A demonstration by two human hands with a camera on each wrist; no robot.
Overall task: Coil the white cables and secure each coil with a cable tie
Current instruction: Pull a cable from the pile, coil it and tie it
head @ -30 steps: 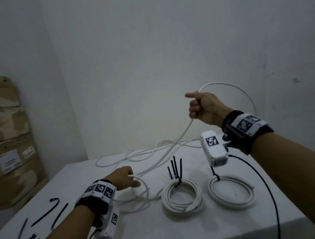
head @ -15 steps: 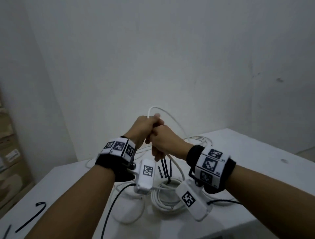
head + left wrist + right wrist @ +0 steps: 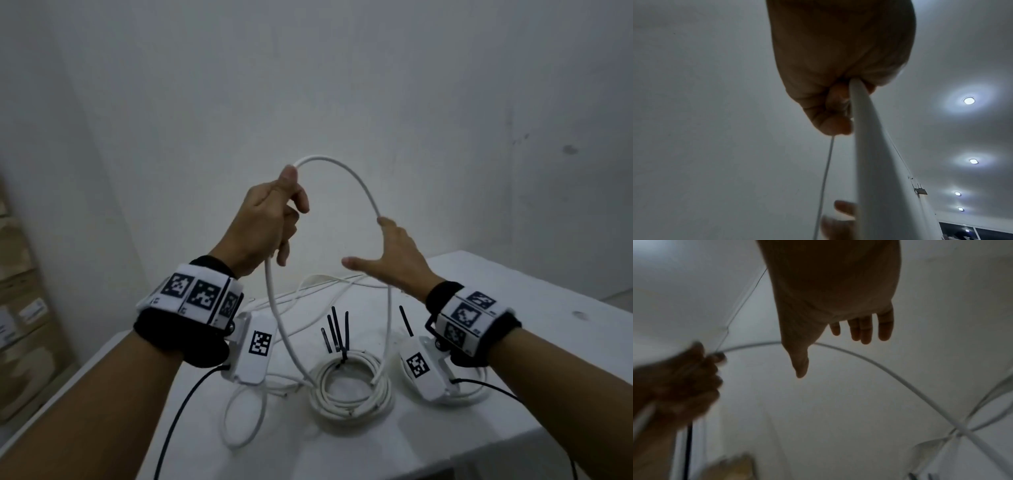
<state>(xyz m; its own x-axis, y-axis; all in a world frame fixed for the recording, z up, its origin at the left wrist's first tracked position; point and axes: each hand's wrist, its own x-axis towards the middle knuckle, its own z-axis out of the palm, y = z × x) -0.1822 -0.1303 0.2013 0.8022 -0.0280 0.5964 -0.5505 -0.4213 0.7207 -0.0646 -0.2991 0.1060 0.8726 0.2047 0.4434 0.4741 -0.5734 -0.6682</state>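
Note:
My left hand (image 3: 274, 219) is raised above the table and grips the white cable (image 3: 356, 185), which arcs up out of the fist and over to the right. In the left wrist view the cable (image 3: 869, 146) runs out of the curled fingers (image 3: 830, 110). My right hand (image 3: 390, 257) is open, fingers straight and thumb spread, touching the inside of the arc. The right wrist view shows the right hand (image 3: 838, 318) with spread fingers in front of the cable (image 3: 869, 360). A finished coil (image 3: 349, 390) with black ties (image 3: 337, 334) lies on the table.
A second tied coil (image 3: 476, 394) lies half hidden under my right wrist camera. Loose white cable (image 3: 318, 287) is strewn at the back of the white table (image 3: 513, 359). Cardboard boxes (image 3: 20, 308) are stacked at the left. The table's right edge is close.
Half a second ago the two hands were together on the cable. Now the right hand has let go and moved right, opening, while the left hand keeps its grip on a wide loop.

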